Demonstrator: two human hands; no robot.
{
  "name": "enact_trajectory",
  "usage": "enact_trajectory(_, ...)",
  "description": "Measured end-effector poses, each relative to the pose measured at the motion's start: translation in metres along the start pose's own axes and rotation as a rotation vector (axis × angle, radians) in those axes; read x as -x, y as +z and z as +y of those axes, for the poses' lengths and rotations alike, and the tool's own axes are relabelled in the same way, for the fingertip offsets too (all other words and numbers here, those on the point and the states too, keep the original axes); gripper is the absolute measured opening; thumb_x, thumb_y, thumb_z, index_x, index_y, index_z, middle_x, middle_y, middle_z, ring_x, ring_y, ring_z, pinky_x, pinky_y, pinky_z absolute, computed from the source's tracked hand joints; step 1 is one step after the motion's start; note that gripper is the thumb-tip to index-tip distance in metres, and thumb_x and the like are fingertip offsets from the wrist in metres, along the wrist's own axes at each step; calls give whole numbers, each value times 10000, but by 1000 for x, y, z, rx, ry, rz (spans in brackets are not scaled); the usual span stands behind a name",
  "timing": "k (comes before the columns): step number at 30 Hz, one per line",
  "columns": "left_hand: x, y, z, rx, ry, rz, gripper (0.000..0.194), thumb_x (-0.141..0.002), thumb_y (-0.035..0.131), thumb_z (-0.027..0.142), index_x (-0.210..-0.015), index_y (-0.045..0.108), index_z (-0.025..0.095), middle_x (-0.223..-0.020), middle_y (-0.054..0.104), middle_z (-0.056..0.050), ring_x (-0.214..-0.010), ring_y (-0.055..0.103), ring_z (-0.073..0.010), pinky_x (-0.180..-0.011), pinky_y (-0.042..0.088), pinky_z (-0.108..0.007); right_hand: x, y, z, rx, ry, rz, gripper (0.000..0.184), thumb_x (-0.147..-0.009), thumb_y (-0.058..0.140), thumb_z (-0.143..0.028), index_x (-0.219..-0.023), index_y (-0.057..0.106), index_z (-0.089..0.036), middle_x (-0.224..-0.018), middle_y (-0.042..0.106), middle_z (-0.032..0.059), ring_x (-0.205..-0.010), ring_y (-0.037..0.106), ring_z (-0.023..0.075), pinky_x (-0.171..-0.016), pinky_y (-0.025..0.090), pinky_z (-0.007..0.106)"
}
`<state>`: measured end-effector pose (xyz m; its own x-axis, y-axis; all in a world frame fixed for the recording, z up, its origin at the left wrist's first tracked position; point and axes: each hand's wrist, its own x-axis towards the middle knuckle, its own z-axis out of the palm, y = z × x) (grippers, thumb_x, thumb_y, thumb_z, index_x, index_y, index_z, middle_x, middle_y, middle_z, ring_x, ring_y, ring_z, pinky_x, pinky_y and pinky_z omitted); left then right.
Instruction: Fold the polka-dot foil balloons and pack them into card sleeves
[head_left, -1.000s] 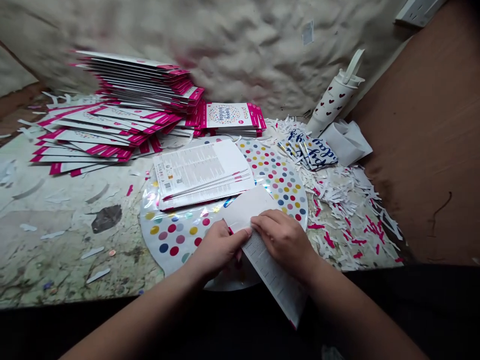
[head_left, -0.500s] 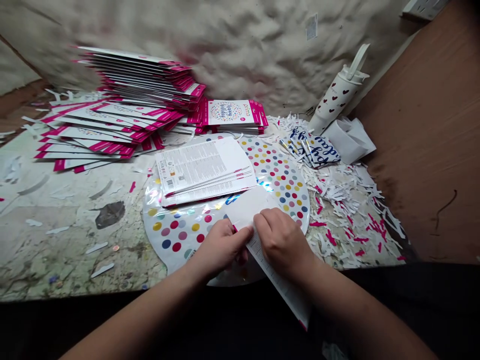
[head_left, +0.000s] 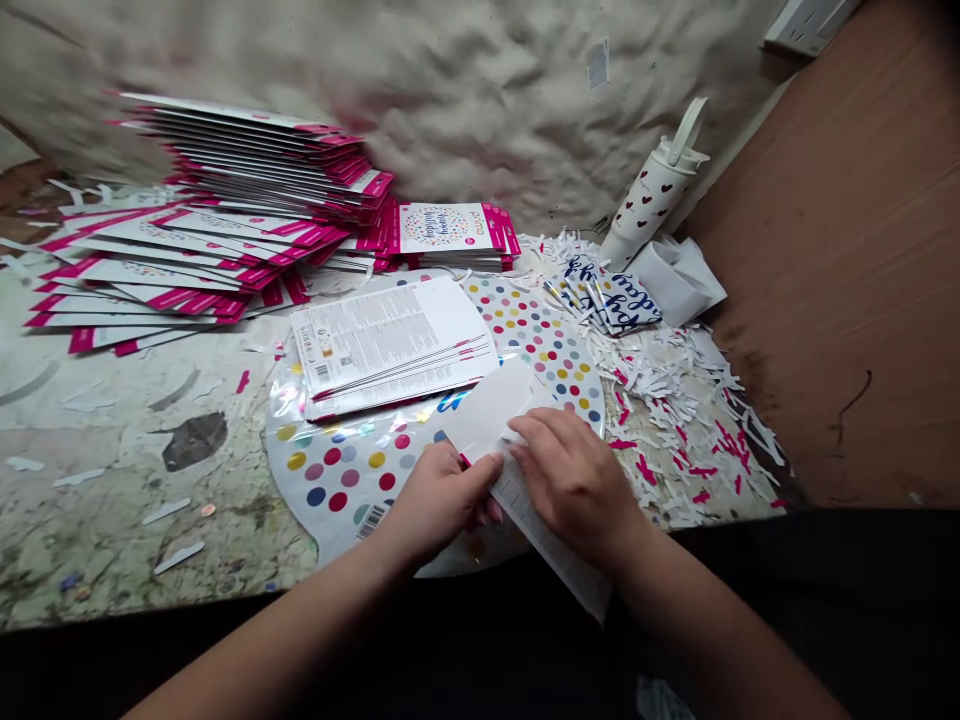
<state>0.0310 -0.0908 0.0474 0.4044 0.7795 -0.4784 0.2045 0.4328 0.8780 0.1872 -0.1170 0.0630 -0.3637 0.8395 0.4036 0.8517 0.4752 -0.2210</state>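
My left hand [head_left: 442,495] is closed on the edge of a white printed card sleeve [head_left: 491,405], thumb on top and fingers curled beneath. The sleeve slants across my lap side of the table; its lower part runs under my right hand [head_left: 574,480]. That hand's fingertips pinch a small white bit of paper [head_left: 512,437] at the sleeve's middle; whether it is still attached I cannot tell. Under my hands lies a round foil balloon [head_left: 337,460] with coloured dots. A few flat printed sleeves [head_left: 397,340] rest on it, just beyond my hands.
Tall, leaning stacks of pink-edged sleeves [head_left: 262,160] stand at back left, beside a smaller pile [head_left: 446,228]. On the right are folded foil balloons [head_left: 607,300], a white tumbler with hearts [head_left: 649,205], crumpled white paper [head_left: 679,280] and many paper scraps [head_left: 675,400].
My right fingers have lifted slightly off the sleeve, and a white bit of paper now shows at their tips. The left hand keeps its hold. The camera view has shifted a little.
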Motion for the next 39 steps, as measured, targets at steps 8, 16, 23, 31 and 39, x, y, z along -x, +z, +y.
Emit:
enact_trajectory(8, 3, -2, -2, 42, -33, 2, 336, -765, 516, 331, -516, 576, 113, -435, 579, -42, -364, 469, -85, -329, 305, -160, 5, -9, 71, 444, 406, 74, 228, -826, 348, -87, -823, 575, -108, -771, 570, 139, -732, 508, 240, -629, 422, 354)
enact_trajectory(16, 7, -3, 3, -82, 206, -59, 389, -830, 495, 427, -692, 645, 96, -590, 643, -74, -504, 566, -128, -493, 462, -228, 19, -21, 7, 116, 76, -55, 524, -809, 498, -228, -1306, 402, -93, -1200, 543, 157, -1093, 493, 265, -880, 445, 395)
enact_trajectory(23, 1, -60, 21, -945, 1259, 440, 463, -764, 646, 273, -1205, 504, 274, -1196, 585, -52, -1076, 550, -229, -940, 424, -419, 17, -17, 29, -99, -189, 274, 398, -833, 488, -170, -1228, 530, -185, -1059, 612, 101, -1012, 550, 227, -879, 455, 407)
enact_trajectory(31, -5, -52, -62, -1344, 1166, 15, 331, -876, 353, 107, -1100, 596, 117, -1098, 631, -157, -1062, 558, -272, -878, 471, -398, 54, 36, 15, 48, -301, -11, 285, -849, 418, -95, -1062, 605, -64, -1002, 639, 169, -992, 558, 252, -820, 497, 400)
enact_trajectory(39, -9, -39, -33, -1226, 912, -183, 232, -870, 402, 202, -860, 624, 135, -1026, 626, -130, -971, 525, -270, -861, 422, -421, 58, 31, 4, -67, 1, -196, 201, -851, 448, -136, -963, 614, -126, -851, 624, 106, -841, 567, 211, -723, 497, 353)
